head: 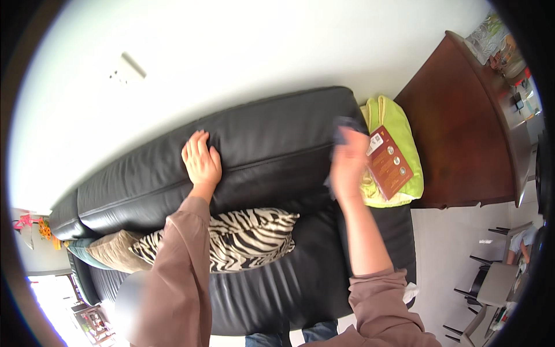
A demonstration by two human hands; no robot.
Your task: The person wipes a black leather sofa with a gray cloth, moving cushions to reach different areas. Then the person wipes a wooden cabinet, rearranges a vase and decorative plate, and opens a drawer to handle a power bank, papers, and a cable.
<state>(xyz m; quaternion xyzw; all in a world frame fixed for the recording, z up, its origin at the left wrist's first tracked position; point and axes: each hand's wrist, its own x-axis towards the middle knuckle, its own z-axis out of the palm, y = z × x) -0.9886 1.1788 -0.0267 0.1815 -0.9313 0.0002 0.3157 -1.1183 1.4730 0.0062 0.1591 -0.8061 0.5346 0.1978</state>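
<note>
My left hand (202,161) rests palm down on the backrest of a black leather sofa (277,139), its fingers slightly apart and nothing in its grip. At the backrest's right end, my right hand (350,162) is blurred and holds a dark cloth (344,126), which shows above the hand and along its left side. Zebra-striped cushions (256,238) lean against the backrest between my arms. Just right of my right hand, a reddish-brown printed box or booklet (392,167) bearing writing lies on a folded lime-green quilt or cushion (407,139).
A dark wooden cabinet (459,126) borders the sofa on the right. Beige (115,249) and teal (84,251) cushions sit at the left. A white tissue (410,292) is by my right sleeve. Chairs (494,284) and another person (522,245) appear far right. A wall socket (125,69) is above.
</note>
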